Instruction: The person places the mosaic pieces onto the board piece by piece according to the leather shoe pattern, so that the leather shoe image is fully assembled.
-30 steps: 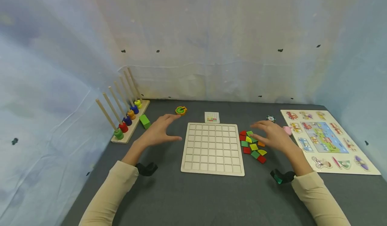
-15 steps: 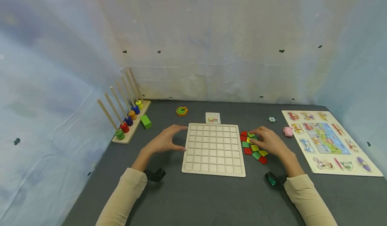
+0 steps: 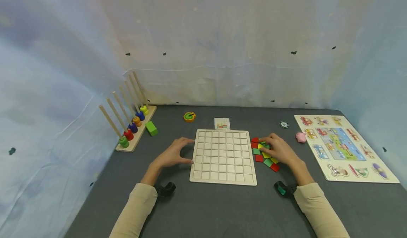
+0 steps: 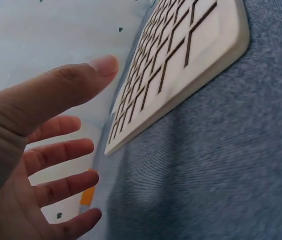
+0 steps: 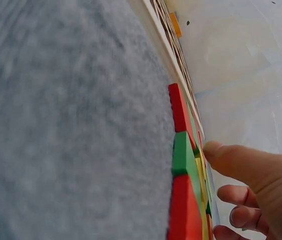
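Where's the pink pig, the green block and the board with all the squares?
Pink pig (image 3: 300, 137), head view, middle of its body.
Green block (image 3: 151, 128), head view, its top face.
Grid board (image 3: 223, 156), head view, an empty square near its middle.

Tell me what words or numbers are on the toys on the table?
None can be read.
The small card behind the grid board shows only coloured squares, too small to tell.
The picture puzzle shows drawings, no legible words.
The round chip is too small to read.
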Available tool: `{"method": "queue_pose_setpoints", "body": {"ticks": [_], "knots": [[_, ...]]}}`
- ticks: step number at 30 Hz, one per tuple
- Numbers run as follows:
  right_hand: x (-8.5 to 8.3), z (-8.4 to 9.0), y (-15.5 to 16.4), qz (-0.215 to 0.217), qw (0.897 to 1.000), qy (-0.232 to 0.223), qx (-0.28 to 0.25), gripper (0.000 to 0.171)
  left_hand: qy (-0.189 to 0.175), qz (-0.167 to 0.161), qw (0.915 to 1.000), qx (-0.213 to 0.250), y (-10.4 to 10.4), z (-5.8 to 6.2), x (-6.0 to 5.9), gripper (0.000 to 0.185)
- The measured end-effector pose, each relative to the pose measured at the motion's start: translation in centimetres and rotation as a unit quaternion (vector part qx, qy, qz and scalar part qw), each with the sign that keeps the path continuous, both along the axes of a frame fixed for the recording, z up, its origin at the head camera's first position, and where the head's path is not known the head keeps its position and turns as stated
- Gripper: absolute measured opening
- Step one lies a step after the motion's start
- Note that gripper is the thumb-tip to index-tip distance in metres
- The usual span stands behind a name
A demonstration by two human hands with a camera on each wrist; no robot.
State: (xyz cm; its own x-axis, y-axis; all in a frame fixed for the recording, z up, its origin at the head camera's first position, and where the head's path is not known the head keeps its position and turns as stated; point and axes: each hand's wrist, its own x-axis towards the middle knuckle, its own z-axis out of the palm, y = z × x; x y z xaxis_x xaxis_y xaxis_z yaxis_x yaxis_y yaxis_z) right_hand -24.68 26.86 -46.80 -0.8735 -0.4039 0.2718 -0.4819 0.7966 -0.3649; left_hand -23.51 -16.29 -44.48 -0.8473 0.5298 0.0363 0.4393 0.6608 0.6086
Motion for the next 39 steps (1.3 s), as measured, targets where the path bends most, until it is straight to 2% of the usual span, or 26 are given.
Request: {"method": "queue_pose_setpoints", "body": {"ticks": [9,20,24,32,39], "knots": [[-0.2,-0.6,-0.2,-0.004,1.0,-0.004,0.003,0.03,-0.016,0.014,0.9995,-0.024,0.3,-1.1,0.4,0.077],[0.2,-0.8,-0.3,0.012,1.0,0.012,-0.012,0.026,-0.011,0.022,0.9983,-0.052,0.4,-1.9,0.6,0.077],[0.3,-0.7,-0.4,0.01,1.0,0.011,-0.02,0.026,-0.011,0.021,0.9982,-0.055,0.5,-1.9,0.5,0.075],[-0.3,-0.3,-0.9,0.012,0.998,-0.023,-0.048,0.019,-0.002,0.011,0.9979,-0.064,0.4,-1.8,0.4,0.071],[-0.7,1.0,-3.5,0.06,0.992,-0.035,-0.103,0.013,0.001,0.006,0.9982,-0.06,0.3,-1.6,0.5,0.071]]}}
